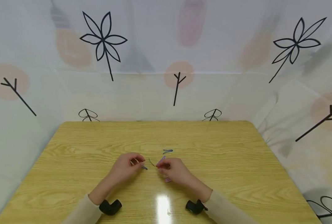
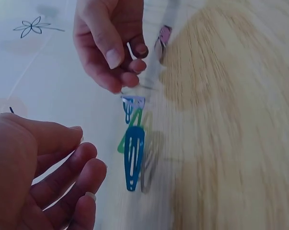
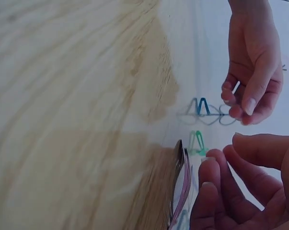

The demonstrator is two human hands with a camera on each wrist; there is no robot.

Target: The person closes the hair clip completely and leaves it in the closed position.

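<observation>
Several snap hair clips lie on the table between the two hands. My left hand [image 1: 126,165] hovers beside a blue hair clip [image 2: 134,132], thumb and fingers loosely bent with a gap between them and nothing held. Across from it, my right hand [image 1: 175,171] is also loosely curved, its thumb apart from the fingers in the right wrist view. A green hair clip [image 3: 199,140] lies between the hands. Close to the right fingertips is a purple hair clip [image 1: 162,159]. Partly under that hand in the head view is a pink hair clip [image 1: 167,179].
Farther back on the wooden table [image 1: 224,146] lies another blue hair clip [image 1: 168,151]. A white cloth [image 1: 143,96] with plant drawings hangs behind and at both sides. Black wrist cameras [image 1: 110,207] sit at both cuffs, low over the table.
</observation>
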